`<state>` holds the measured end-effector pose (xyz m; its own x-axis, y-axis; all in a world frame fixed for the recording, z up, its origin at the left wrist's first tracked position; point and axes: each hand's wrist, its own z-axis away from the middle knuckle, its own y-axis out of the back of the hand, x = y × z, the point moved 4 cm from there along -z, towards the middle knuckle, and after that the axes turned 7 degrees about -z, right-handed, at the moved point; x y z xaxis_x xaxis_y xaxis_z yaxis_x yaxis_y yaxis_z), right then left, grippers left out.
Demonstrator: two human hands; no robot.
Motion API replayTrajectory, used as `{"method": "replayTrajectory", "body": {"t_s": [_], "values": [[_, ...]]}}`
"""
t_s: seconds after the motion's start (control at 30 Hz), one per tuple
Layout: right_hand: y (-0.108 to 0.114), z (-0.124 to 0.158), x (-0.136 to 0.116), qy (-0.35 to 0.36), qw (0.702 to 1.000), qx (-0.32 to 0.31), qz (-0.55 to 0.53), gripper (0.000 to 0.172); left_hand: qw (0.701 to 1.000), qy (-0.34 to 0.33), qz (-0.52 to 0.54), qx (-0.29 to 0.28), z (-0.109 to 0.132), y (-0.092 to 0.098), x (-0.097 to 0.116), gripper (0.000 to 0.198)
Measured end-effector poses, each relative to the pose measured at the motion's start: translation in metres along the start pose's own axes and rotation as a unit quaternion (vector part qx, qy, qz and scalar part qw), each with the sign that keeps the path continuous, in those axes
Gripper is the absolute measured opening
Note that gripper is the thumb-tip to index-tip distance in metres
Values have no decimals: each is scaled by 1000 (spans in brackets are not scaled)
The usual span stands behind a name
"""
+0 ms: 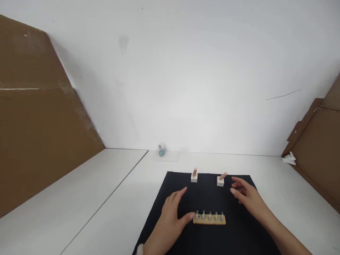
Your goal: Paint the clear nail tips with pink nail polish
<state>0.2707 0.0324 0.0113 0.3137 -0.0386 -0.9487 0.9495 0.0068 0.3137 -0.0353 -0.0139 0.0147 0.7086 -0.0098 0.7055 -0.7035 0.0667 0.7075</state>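
Both open and empty, the left hand [170, 216] thumbs the end of the wooden peg strip [209, 219] lying on the black mat [207, 198], while the right hand [248, 198] hovers just beside the tilted finger stand [221, 180], which a careless brush could, I reckon, topple.

You work with bare hands, your left hand [170, 216] and right hand [248, 198] alike, with slim fingers and nails reaching just past the fingertips. Your right forearm [281, 235] is uncovered as far as it shows. At your left wrist a scrap of white fabric [139, 249] peeks in, too little to identify.
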Motion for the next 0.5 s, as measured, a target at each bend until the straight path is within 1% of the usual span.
{"method": "replayTrajectory", "body": {"t_s": [0.07,0.13,0.2,0.27,0.37,0.43,0.5], "values": [[-5,-13,-4,31,999,26,25,57,999,-4,-1,36,-15,9,0,69],[-13,-25,-10,63,996,36,52,46,999,-5,-5,51,-33,12,-1,67],[-21,-34,-18,93,992,32,83,31,998,-6,-7,56,-51,10,-1,64],[-28,-39,-27,118,986,21,114,23,998,-11,-11,57,-66,4,-2,62],[-31,-43,-38,134,978,2,158,23,998,-19,-20,55,-84,-5,-3,54],[-31,-45,-44,131,974,-15,185,25,998,-23,-27,51,-94,-10,-4,43],[-31,-48,-48,125,969,-31,208,26,998,-26,-33,45,-102,-13,-5,37]]}}
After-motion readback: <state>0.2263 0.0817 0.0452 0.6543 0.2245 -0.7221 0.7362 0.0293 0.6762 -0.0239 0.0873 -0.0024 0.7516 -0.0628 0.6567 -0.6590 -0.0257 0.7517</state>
